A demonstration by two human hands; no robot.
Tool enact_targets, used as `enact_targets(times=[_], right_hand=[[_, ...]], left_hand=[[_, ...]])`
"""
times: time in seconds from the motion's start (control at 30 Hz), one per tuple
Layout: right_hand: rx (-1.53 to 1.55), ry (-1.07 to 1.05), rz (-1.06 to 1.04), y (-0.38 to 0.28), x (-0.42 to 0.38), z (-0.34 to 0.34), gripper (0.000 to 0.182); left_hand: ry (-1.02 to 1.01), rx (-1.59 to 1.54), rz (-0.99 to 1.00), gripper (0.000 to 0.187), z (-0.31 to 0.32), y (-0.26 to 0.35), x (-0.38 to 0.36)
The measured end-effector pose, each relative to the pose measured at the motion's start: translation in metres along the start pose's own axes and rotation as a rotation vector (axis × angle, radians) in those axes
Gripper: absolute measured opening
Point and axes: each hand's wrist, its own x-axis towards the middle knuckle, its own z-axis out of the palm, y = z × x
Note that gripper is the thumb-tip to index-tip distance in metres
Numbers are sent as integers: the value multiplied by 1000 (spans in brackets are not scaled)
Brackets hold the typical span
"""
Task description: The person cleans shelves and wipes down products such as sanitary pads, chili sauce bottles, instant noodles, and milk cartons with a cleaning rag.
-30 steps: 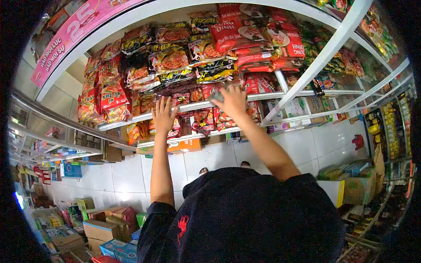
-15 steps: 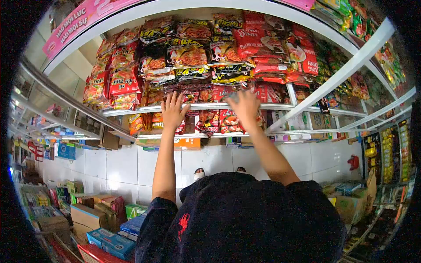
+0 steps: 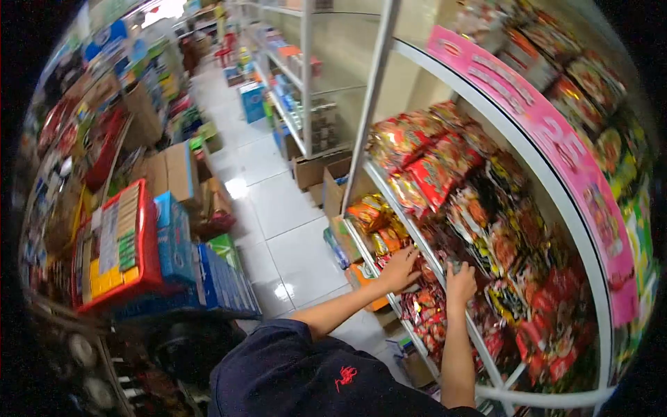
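Note:
My left hand (image 3: 401, 270) is stretched over the front of the lower shelf, its fingers apart and holding nothing I can see. Close by lie orange noodle packets (image 3: 374, 214). My right hand (image 3: 460, 283) is at the white shelf rail (image 3: 411, 224), fingers curled round something small and greyish that is too blurred to name. Beyond that rail, red noodle packets (image 3: 439, 174) and black-and-yellow noodle packets (image 3: 476, 215) are heaped on the upper shelf. Red packets (image 3: 424, 313) fill the lower level beneath my hands.
A pink banner (image 3: 517, 97) runs along the curved frame at right. On the left stand a red basket (image 3: 147, 229) of boxes, blue cartons (image 3: 229, 278) and an opened cardboard box (image 3: 167, 170). White floor tiles (image 3: 278, 201) lead down an aisle beside glass-sided shelving.
My view has swung left, bringing the aisle and left-hand goods into sight. Both hands stay by the noodle shelf and are now closer together; the right has its fingers more curled.

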Motion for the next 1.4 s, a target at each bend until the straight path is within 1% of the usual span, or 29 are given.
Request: enact_targets(times=[0.1,0.2,0.27,0.3,0.33,0.37,0.4,0.43,0.47,0.5,0.53,0.57,0.6,0.63,0.67,0.73,0.77,0.83,0.87,0.9,0.93,1.0,1.07,1.13,1.17,1.23,1.27,1.33,1.4], right_hand=[[48,-188,-16,-31,16,-3,46],[96,-127,-115,-54,29,10,44],[105,-115,-171,-74,28,2,43],[137,-179,-226,-85,23,-6,44],[167,-243,-282,-95,18,-11,45],[466,-203,-431,-101,7,7,43],[686,-533,-361,-116,-11,18,39],[942,-919,-269,-137,-36,-6,36],[1151,-936,-324,-149,-75,52,33],[1166,-947,-366,-168,-107,44,33],[1121,-1115,-435,-185,-125,30,35],[1191,-1033,-569,-200,-143,12,37],[1319,-1070,-545,-216,-165,18,38],[1344,-1049,-580,-230,-182,20,39],[1426,-1176,-691,-242,-183,11,36],[1485,-1325,-740,-266,-185,9,35],[1493,-1328,-771,-279,-181,4,35],[1240,-1401,-984,-301,-165,-9,32],[1238,-1409,-1015,-315,-160,-8,32],[1213,-1393,-1011,-328,-154,-7,29],[1185,-1380,-993,-339,-146,-5,27],[1152,-1380,-982,-360,-130,16,28],[1142,-1314,-986,-377,-110,33,25],[1071,-1526,-839,-397,-90,17,31],[1061,-1542,-832,-405,-85,13,31],[1376,-1831,-596,-421,-80,9,46],[1373,-1840,-588,-430,-79,10,46],[1511,-2065,-510,-454,-81,10,58],[1513,-2100,-524,-480,-81,17,61]], left_hand=[[-147,-143,-119,61,3,-5,-35],[-239,-266,-168,62,-3,-16,-82],[-208,-364,-295,63,-11,-20,-121],[-175,-358,-310,63,-22,-20,-134],[-215,-481,-485,63,-32,-18,-148],[-254,-612,-657,62,-39,-17,-161],[-221,-613,-675,62,-43,-16,-172],[-44,-767,-760,63,-46,-17,-182],[141,-922,-837,63,-47,-16,-194],[363,-987,-878,62,-47,-15,-203],[592,-1049,-905,61,-48,-16,-210],[672,-1101,-990,61,-57,-18,-220],[740,-1151,-1074,61,-72,-22,-230],[933,-1140,-1046,58,-88,-12,-233],[1124,-1114,-1009,54,-106,2,-235],[1251,-1164,-902,49,-134,4,-250],[1233,-1106,-803,47,-148,-2,-256],[1080,-911,-864,44,-170,-28,-267],[978,-808,-920,45,-178,-47,-272],[961,-643,-940,49,-206,-33,-252],[950,-534,-835,51,-208,-56,-252],[825,-154,-772,51,-233,-76,-235],[678,168,-857,53,-278,-60,-207],[692,185,-816,54,-309,-70,-195],[703,217,-757,55,-320,-74,-191],[753,198,-719,56,-339,-84,-185],[807,184,-665,58,-346,-89,-182],[794,149,-696,58,-356,-104,-178],[916,87,-734,56,-362,-121,-171]])
